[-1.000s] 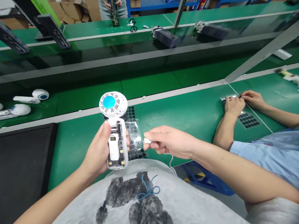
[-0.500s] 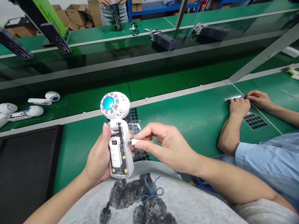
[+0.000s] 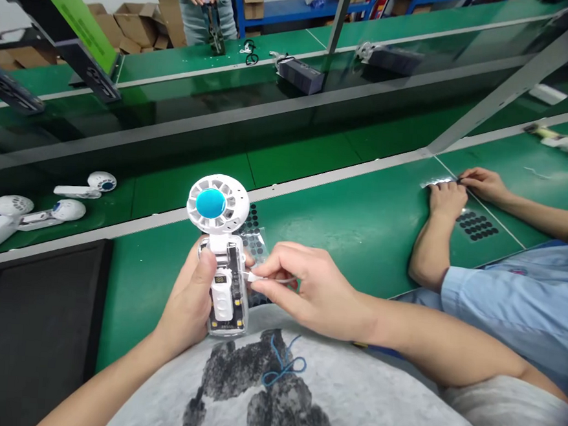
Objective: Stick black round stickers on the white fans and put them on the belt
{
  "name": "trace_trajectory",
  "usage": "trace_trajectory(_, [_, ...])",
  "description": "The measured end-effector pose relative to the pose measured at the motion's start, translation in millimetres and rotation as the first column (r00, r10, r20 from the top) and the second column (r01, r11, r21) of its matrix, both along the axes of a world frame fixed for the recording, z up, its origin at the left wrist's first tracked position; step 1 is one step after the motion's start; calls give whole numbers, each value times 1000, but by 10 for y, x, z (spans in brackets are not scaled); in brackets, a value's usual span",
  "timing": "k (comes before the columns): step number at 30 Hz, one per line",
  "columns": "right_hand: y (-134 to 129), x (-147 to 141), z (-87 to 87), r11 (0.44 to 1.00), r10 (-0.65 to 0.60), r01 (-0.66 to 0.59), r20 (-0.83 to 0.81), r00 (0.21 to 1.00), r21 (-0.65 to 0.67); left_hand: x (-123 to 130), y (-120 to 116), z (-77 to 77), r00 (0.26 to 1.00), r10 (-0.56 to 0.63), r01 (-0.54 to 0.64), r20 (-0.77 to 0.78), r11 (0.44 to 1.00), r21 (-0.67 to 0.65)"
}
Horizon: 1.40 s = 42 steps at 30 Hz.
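A white handheld fan (image 3: 223, 293) with a round head and a blue centre stands upright in my left hand (image 3: 188, 297). My left thumb lies along its front edge, beside a small display and the button panel. My right hand (image 3: 320, 290) pinches the white plug of a cable (image 3: 251, 276) between thumb and fingers. The plug's tip is at the right side of the fan's handle; whether it is fully inserted cannot be told. Behind the fan, on the green table (image 3: 142, 294), lies a clear sheet of black dots (image 3: 255, 240).
More white fans (image 3: 67, 209) lie at the left, beyond a black tray (image 3: 38, 312). At the right, another person's hands (image 3: 448, 198) work by a sheet of black dots (image 3: 478, 226). A slanted metal post (image 3: 486, 100) rises there. Someone stands across the line near dark boxes (image 3: 301, 75).
The fan has turned so its head faces me more squarely. My right hand has shifted slightly down, still with the plug at the handle's side. The view has moved a little.
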State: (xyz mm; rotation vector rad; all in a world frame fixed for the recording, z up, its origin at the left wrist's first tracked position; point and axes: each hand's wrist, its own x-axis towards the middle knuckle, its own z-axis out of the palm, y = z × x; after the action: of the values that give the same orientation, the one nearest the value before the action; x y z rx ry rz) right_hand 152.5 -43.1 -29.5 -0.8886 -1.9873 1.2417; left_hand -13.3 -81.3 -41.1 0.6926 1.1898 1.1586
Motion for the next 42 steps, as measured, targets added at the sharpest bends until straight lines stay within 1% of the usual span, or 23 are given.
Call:
trace_trajectory(1, [3, 2, 2, 999, 20, -19, 11, 1000, -35, 0, -9, -2, 1000, -4, 5, -18, 1000, 14])
trace_trajectory(2, [5, 4, 4, 992, 47, -46, 9, 999, -114, -1, -21, -5, 999, -7, 8, -34, 1000, 26])
trace_trajectory(4, [2, 4, 5, 950, 90, -92, -21, 996, -299, -4, -46, -9, 999, -12, 14, -48, 999, 37])
trace_trajectory(5, [-3, 3, 5, 940, 94, -97, -26, 995, -328, -6, -57, -9, 999, -12, 14, -48, 999, 38])
trace_trajectory(6, [-11, 3, 4, 953, 84, -84, -14, 996, -291, -7, -66, -8, 999, -10, 12, -46, 999, 39])
trace_trajectory(8, [-24, 3, 2, 991, 45, -40, 38, 998, -127, -5, -79, -4, 999, -9, 11, -44, 999, 43])
trace_trajectory(9, [-26, 4, 1, 995, 33, -28, 58, 998, -91, -3, -84, -4, 999, -11, 13, -42, 999, 44])
trace_trajectory(13, [4, 14, 5, 974, 132, -96, 169, 977, -205, 1, -101, -37, 999, -44, 45, -27, 998, 36])
trace_trajectory(16, [11, 26, 13, 977, 204, -177, 278, 939, -119, -23, -112, -98, 992, -118, 119, -45, 992, 34])
trace_trajectory(18, [-13, 27, 9, 974, 216, -187, 280, 936, -124, -45, -117, -134, 986, -143, 147, -82, 988, 51])
trace_trajectory(20, [-44, 20, -8, 978, 200, -173, 269, 942, -120, -57, -122, -150, 982, -119, 134, -149, 987, 90])
trace_trajectory(23, [-62, -5, -37, 990, 140, -142, 282, 949, -15, -41, -133, -142, 965, -46, 86, -258, 986, 144])
trace_trajectory(24, [-57, -14, -42, 991, 137, -134, 276, 951, -29, -26, -139, -135, 965, -21, 60, -260, 988, 140])
trace_trajectory(27, [-30, -31, -48, 969, 169, -122, 217, 961, -214, 22, -158, -123, 979, 23, -10, -203, 998, 66])
trace_trajectory(28, [-25, -32, -50, 964, 174, -123, 212, 962, -236, 35, -162, -123, 978, 32, -21, -208, 998, 54])
trace_trajectory(30, [-25, -30, -60, 980, 160, -124, 247, 956, -157, 51, -163, -129, 965, 32, -15, -259, 998, 66])
trace_trajectory(31, [-25, -28, -66, 987, 146, -120, 263, 954, -110, 57, -160, -133, 963, 31, -14, -268, 998, 66])
trace_trajectory(32, [-24, -27, -71, 987, 143, -119, 263, 954, -105, 63, -154, -137, 969, 29, -20, -244, 999, 38])
trace_trajectory(34, [-11, -26, -72, 968, 155, -107, 204, 967, -227, 79, -140, -145, 993, 31, -40, -115, 996, -77])
trace_trajectory(36, [10, -31, -60, 917, 161, -105, 116, 980, -385, 96, -125, -154, 998, 56, -52, 20, 984, -171])
trace_trajectory(37, [19, -36, -50, 900, 157, -106, 88, 984, -422, 102, -120, -160, 996, 66, -54, 61, 981, -187])
trace_trajectory(39, [26, -49, -27, 909, 141, -95, 86, 986, -406, 100, -114, -173, 992, 81, -65, 93, 984, -169])
trace_trajectory(42, [7, -69, 0, 959, 121, -74, 157, 980, -273, 59, -124, -188, 994, 62, -53, 85, 993, -109])
